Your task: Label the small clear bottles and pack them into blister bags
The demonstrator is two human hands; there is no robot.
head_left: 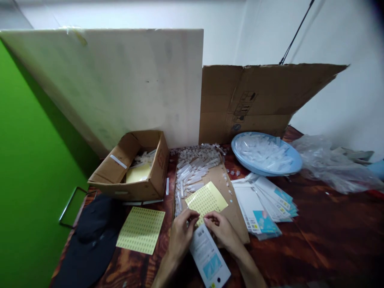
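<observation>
Flanking packet's (207, 256) far edge, hands (181, 232) slightly apart

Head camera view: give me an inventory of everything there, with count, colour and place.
Printed package: one, white and blue, between forearms
Fanned packages: several, white and blue, right
Label sheets: two, yellow, centre and left
Flat cardboard: one, brown, centre
Slender plastic pieces: many, clear, on flat cardboard
Open carton: one, brown, left
Basin: one, blue, right rear, holding clear pieces
Plastic bagging: uncountable, clear, far right
Cap: one, black, front left
Upright cardboard: one, brown, back
Panels: two, white back, green left
Cord: one, black, upper right
Tabletop: one, reddish-brown, underneath
Hands: two, by printed package's top
</observation>
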